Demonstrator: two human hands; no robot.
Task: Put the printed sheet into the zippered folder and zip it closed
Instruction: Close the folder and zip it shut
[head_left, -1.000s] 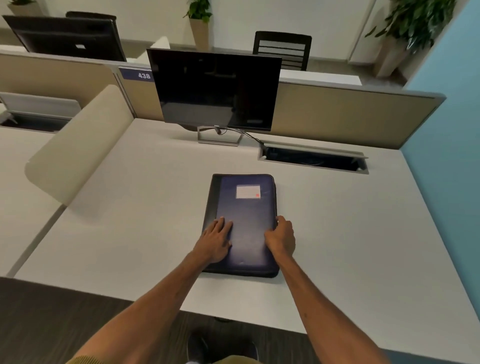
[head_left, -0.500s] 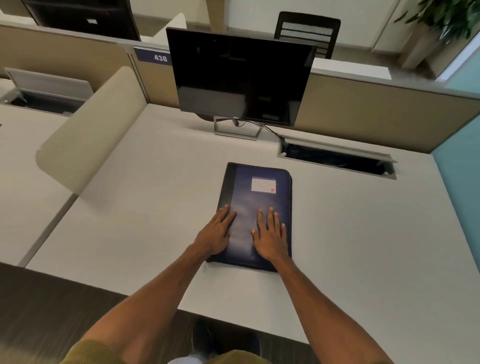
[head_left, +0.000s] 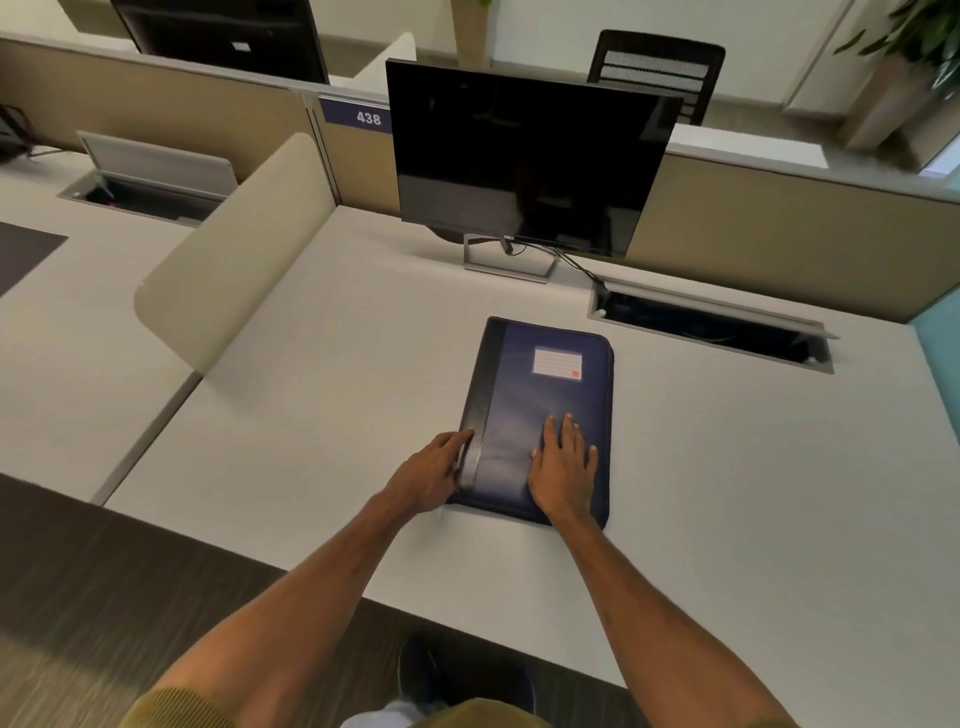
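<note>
Left hand: fingers curled over the left spine edge of the zippered folder, gripping it. Folder: lies closed on the desk, label side up, near the front edge, before the monitor. Right hand: flat, fingers extended, pressing the cover.

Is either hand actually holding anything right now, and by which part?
The left hand grips the zippered folder by its left edge, near the front corner. The right hand holds nothing; it lies flat on the cover.
</note>
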